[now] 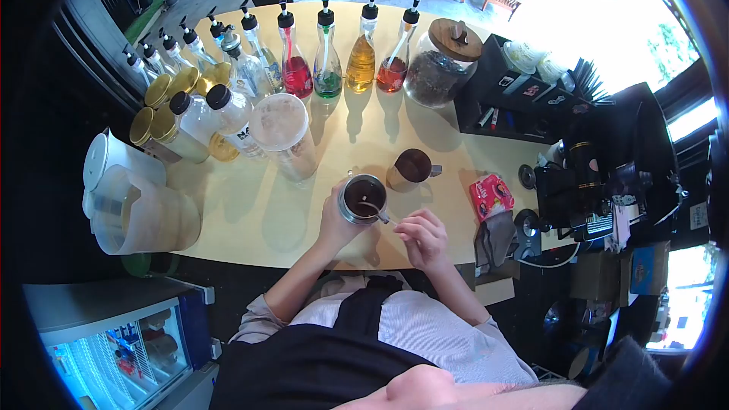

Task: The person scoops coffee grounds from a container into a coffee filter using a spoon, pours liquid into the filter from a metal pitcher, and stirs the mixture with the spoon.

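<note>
My left hand (337,218) is wrapped round the side of a metal cup (351,213) that has dark liquid inside. In my right hand (422,238) the fingers pinch the handle of a spoon (383,217), whose other end dips into the cup. Just behind and to the right stands a metal pitcher (410,170), touched by neither hand. Behind my left hand is a tall clear container (290,140) with a lid.
Pump bottles (297,68) with coloured syrups line the back of the table (250,239). A wooden-lidded jar (440,68) stands back right, a red packet (491,196) and dark cloth (497,238) right. Plastic pitchers (144,209) stand left, an espresso machine (585,171) far right.
</note>
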Motion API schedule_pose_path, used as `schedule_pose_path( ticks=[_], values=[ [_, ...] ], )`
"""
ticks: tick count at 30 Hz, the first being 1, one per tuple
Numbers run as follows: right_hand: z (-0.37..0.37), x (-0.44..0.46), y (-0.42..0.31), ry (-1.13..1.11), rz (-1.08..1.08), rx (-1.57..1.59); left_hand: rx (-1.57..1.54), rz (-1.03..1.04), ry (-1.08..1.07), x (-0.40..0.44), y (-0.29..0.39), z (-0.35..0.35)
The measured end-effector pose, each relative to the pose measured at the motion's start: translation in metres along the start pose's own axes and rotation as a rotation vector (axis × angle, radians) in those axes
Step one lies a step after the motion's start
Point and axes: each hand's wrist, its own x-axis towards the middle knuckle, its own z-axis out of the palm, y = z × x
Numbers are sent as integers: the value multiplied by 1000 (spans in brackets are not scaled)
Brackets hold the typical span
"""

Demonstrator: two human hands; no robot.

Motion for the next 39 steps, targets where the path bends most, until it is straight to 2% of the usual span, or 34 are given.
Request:
schedule_pose_path(
  ticks=[4, 11, 14, 17, 20, 22, 26, 29, 33, 36, 39],
  values=[
    [11, -1, -5, -73, -37, -129, 30, -5, 13, -1, -8, 4],
    [19, -1, -9, -22, 33, -34, -52, 16, 7, -3, -17, 5],
    [19, 2, -8, 0, 37, -83, 45, -8, 14, -3, -12, 3],
    [19, 4, -12, -23, 91, 3, 74, -13, 2, -2, -10, 3],
    [17, -5, -3, 94, 184, 109, 80, 21, 17, 0, -3, 1],
    [15, -5, 2, 275, 364, 178, 0, 33, 19, 0, 0, 2],
    [13, 10, 10, 107, 253, -38, -26, 37, -4, 1, -7, 4],
    [20, 13, 10, 72, 157, -71, 2, 31, 26, -1, -14, 7],
    [19, 6, 11, 40, 204, 18, -4, 38, 18, -2, -12, 5],
    [21, 4, 14, 91, 222, -10, -24, 45, 24, -1, -12, 5],
    [20, 10, 11, 37, 179, -88, -35, 21, 24, -1, -10, 5]
  ],
)
